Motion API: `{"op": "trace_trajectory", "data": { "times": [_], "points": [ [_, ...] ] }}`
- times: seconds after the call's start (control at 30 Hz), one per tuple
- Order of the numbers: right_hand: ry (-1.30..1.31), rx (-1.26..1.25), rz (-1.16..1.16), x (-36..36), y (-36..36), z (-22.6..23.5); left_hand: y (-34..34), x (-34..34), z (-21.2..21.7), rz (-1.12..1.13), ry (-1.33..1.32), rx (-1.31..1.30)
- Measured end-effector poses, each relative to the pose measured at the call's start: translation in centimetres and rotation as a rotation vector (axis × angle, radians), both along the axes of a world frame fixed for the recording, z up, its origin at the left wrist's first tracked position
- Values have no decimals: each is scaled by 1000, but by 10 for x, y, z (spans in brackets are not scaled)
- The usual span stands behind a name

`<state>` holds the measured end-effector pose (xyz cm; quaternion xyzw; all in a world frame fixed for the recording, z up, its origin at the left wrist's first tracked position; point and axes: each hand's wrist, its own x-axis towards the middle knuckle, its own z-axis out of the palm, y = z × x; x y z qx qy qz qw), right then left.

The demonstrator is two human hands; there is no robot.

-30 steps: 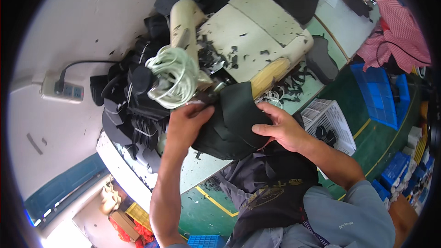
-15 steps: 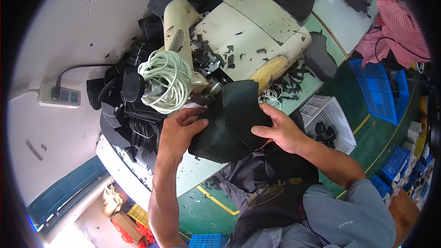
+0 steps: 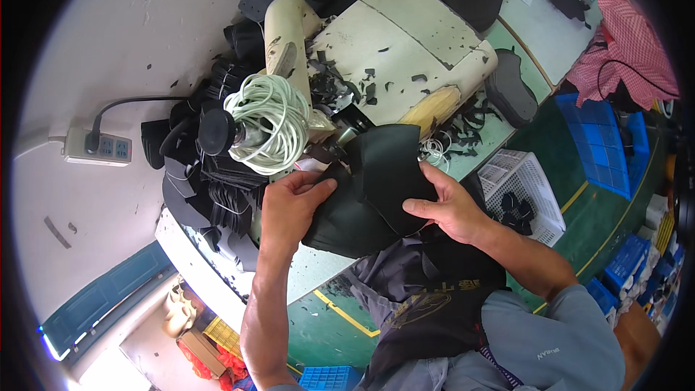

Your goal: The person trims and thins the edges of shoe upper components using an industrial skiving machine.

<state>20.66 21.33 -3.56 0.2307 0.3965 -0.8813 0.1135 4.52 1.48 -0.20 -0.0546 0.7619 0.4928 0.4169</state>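
Note:
Both my hands hold a black shoe-upper piece (image 3: 369, 203), a broad, leather-like cut shape, in front of a cream machine (image 3: 416, 25). My left hand (image 3: 289, 206) pinches its left edge, thumb on top and fingers partly hidden beneath. On the other side my right hand (image 3: 452, 206) grips the right edge, thumb lying on the surface. The piece's far edge reaches the metal working parts (image 3: 346, 137) of the machine; whether it touches them is hidden. A seam or overlapping edge runs across its middle.
A coil of pale cord (image 3: 268, 127) hangs on the machine beside bundled black pieces (image 3: 228, 181). Black scraps (image 3: 463, 127) litter the table. A white basket (image 3: 525, 188) and blue crate (image 3: 594, 141) stand right. A person in a checked sleeve (image 3: 622, 40) works far right.
The whole view has shifted slightly, moving the scene a little to the right. My hands keep their hold; the black piece looks slightly flatter, with fewer stacked edges showing at its lower left.

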Motion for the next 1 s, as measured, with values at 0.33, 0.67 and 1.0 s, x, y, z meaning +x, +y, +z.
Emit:
{"op": "trace_trajectory", "data": {
  "times": [0.33,0.67,1.0],
  "points": [
    [28,30,31,-1,4,3,-2,-2,-6,-3,45,-15],
    [53,0,-142,5,-19,-7,-1,-4,-1,-165,212,-206],
    [86,69,-29,5,-1,-10,-9,-5,-1,-119,84,-14]
  ]
}}
